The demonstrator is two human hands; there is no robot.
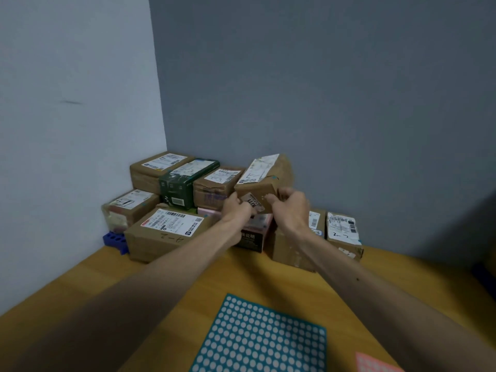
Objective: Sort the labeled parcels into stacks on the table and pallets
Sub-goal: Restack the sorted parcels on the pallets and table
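1. The wooden table [268, 280] has its near half free, likely as sorting room.
2. The pile of parcels [214, 189] is packed into the wall corner at the far edge, labels up so that they can be read.
3. A teal dotted sheet [257, 336] and a pink sheet [375, 363] lie close to the person, out of the reach path.
4. A blue pallet [115, 238] peeks from under the left boxes and is mostly hidden.
5. The small parcel [255, 196] is held in the air above a pink box [259, 228]. It is tilted label-forward, probably for reading.
6. The left hand [236, 208] and right hand [291, 208] each grip one end, fingers curled round it.
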